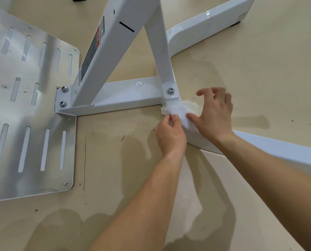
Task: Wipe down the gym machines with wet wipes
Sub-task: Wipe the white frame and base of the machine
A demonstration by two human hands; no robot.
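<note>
Wet wipe (178, 109) bunched on the machine frame (129, 95) joint, centre-right; left hand (171, 136) pinches its near edge; right hand (214, 117) grip spread, thumb pressing it.

No wording can be read anywhere in the frame. A long label (92, 49) with red and dark printed blocks runs down the side of the slanted white post (114, 44) at upper centre, its print too small and skewed to make out. A small pale sticker (242, 15) on the white base leg (205, 28) at upper right is equally illegible.
</note>
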